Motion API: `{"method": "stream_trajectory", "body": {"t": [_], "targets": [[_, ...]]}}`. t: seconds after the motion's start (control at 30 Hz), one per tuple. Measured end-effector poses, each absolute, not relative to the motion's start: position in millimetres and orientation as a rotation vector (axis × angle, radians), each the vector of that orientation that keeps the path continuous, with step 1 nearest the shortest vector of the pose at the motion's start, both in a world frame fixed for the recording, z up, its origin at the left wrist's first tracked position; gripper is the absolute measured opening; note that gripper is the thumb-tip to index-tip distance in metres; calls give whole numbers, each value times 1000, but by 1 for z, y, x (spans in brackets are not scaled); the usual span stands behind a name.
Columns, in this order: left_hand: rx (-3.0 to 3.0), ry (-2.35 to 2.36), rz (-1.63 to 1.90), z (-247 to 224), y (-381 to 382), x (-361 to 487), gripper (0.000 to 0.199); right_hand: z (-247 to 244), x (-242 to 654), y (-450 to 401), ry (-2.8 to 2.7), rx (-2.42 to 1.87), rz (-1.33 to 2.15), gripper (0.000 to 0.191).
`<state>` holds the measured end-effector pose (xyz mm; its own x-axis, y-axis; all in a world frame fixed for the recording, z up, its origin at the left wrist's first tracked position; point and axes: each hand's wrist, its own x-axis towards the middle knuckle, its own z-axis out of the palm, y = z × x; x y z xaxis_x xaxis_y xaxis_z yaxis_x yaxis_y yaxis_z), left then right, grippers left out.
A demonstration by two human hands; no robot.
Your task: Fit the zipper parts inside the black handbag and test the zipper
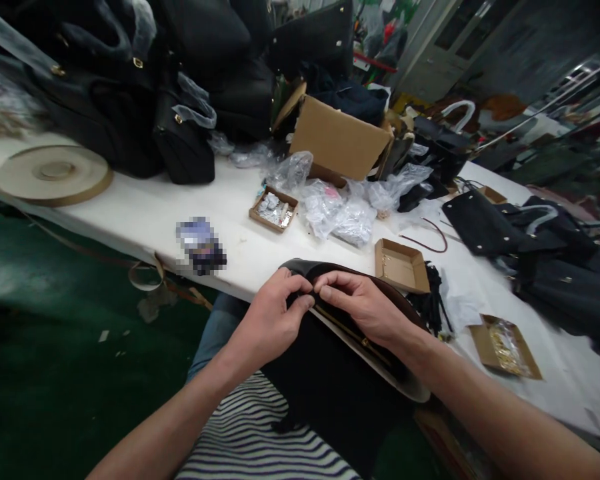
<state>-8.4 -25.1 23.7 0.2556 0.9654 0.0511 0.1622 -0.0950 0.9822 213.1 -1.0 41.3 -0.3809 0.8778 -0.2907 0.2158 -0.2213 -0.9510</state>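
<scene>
Fingers (299, 285) and thumb of my left hand (273, 320) are drawn nearly together over one end of the mouth of the black bag (335, 383), and those of my right hand (367, 310) curl in opposite, tips just beside them. If either pinch has something small in it, I cannot tell; the tips hide it. The bag lies over my lap, mouth upward, by the edge of the white table (230, 213). For close work like this, I judge it best to rest both wrists steady, letting one hand hold while the other makes the fine adjustment. The mouth wants spreading so that I can see between my tips. I would press gently and mind the gold-coloured zip pull (365, 342) inside, since the pale rim (415, 392) looks easy to crease.
</scene>
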Motion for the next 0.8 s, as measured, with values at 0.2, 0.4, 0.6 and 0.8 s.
{"method": "stream_trajectory", "body": {"t": [0.2, 0.4, 0.6, 0.8], "targets": [[1518, 1117, 984, 25, -27, -10, 8, 43, 208, -1, -1633, -1284, 1487, 27], [1560, 1134, 994, 24, -25, -7, 9, 43, 204, -8, -1818, -1231, 1189, 15], [1589, 1127, 1007, 22, -24, -6, 10, 38, 202, -14, -1872, -1231, 989, 13], [1591, 1100, 1017, 22, -23, -8, 12, 41, 202, -11, -1867, -1212, 1123, 14]]}}
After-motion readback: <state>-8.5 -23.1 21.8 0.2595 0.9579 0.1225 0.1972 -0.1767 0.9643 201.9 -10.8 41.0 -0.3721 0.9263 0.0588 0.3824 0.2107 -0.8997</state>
